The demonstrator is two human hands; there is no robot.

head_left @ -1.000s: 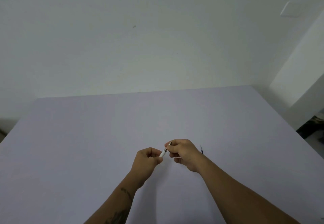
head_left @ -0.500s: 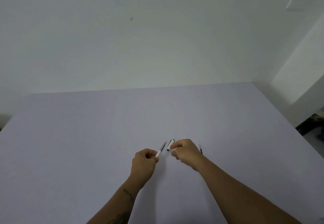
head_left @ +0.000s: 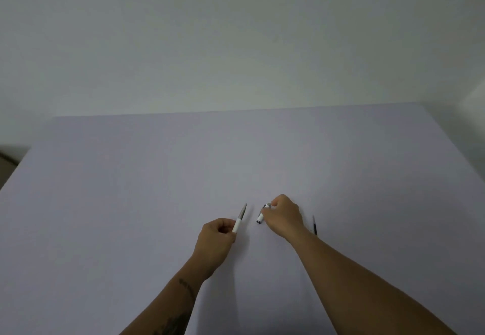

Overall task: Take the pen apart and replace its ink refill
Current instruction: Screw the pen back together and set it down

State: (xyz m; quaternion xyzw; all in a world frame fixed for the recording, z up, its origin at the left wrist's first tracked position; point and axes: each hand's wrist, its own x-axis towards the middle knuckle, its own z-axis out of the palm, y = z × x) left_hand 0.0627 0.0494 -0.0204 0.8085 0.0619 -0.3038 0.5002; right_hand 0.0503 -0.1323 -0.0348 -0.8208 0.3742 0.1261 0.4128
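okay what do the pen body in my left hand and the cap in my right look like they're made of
The white pen body with a grey tapered front, held in the left hand, looks like matte plastic: flat, even colour, no glint. Whether the grey front is metal is unclear. The short white cap in the right hand looks like plastic too, with a shinier, possibly metal, trim.

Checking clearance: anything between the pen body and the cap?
Nothing. In the head view, only bare table separates the pen body in the left hand from the cap in the right hand.
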